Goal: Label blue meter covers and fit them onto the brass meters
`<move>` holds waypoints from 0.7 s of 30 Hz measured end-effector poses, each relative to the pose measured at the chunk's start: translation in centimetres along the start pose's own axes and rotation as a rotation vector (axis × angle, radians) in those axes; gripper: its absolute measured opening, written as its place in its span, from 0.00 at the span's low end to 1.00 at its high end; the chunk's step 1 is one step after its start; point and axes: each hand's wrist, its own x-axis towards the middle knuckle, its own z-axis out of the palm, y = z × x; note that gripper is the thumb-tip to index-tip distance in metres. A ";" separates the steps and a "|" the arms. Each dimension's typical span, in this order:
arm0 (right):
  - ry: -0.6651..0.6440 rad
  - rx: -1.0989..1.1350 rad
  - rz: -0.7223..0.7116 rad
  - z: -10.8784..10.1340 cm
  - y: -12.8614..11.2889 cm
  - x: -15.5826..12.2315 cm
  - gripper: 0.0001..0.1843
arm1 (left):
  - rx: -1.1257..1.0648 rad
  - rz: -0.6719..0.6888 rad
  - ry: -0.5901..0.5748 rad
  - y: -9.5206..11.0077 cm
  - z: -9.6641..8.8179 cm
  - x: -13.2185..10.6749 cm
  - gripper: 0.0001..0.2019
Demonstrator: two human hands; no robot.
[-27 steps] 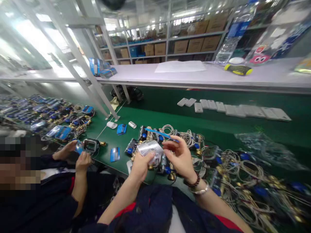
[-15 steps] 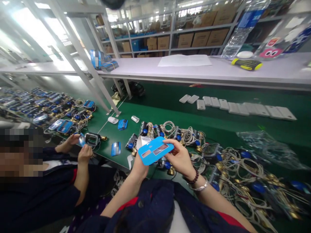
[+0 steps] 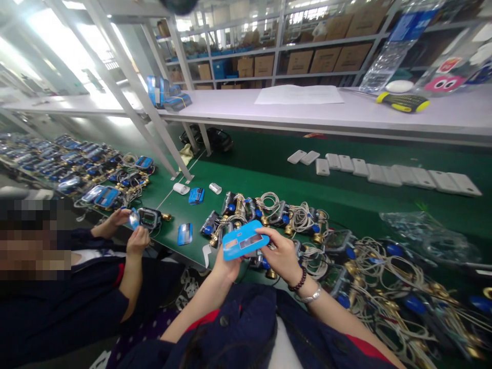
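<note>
A flat blue faceplate label (image 3: 235,248) with rounded corners and rectangular windows is held over the bench's front edge. My right hand (image 3: 283,256) pinches its right end between thumb and fingers. At the lower left edge, my left hand (image 3: 226,268) is closed on the label from below, most of its fingers hidden behind it. Beyond and around the label lie meters (image 3: 282,212) with brass fittings, blue caps and coiled pale cables. Another blue label (image 3: 185,234) lies on the green bench to the left, near a curled white strip (image 3: 207,254).
At left, a co-worker's hands (image 3: 137,241) handle a small clear-and-blue piece beside a dark meter housing (image 3: 149,219). More meters (image 3: 342,241) crowd the right. White rectangular pieces (image 3: 378,174) line the back. A raised shelf (image 3: 223,108) carries a screwdriver (image 3: 403,102) and bottles.
The blue label has tilted flatter and shifted slightly downward in view. A white curled sheet seen behind its left end is now out of sight. The view has shifted slightly.
</note>
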 end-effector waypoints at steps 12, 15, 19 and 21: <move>0.022 0.437 0.639 0.3 1.5 -2.2 0.15 | 0.224 -0.023 -0.014 -2.9 -1.4 1.5 0.06; 0.083 0.490 0.686 0.3 1.3 -1.7 0.17 | 0.182 -0.086 -0.018 -2.9 -0.9 1.7 0.05; 0.110 0.493 0.686 0.2 1.3 -1.5 0.18 | 0.132 -0.146 0.039 -2.6 -0.4 1.8 0.05; 0.090 0.515 0.693 0.1 1.4 -1.4 0.20 | 0.133 -0.139 0.036 -2.5 -0.3 1.8 0.05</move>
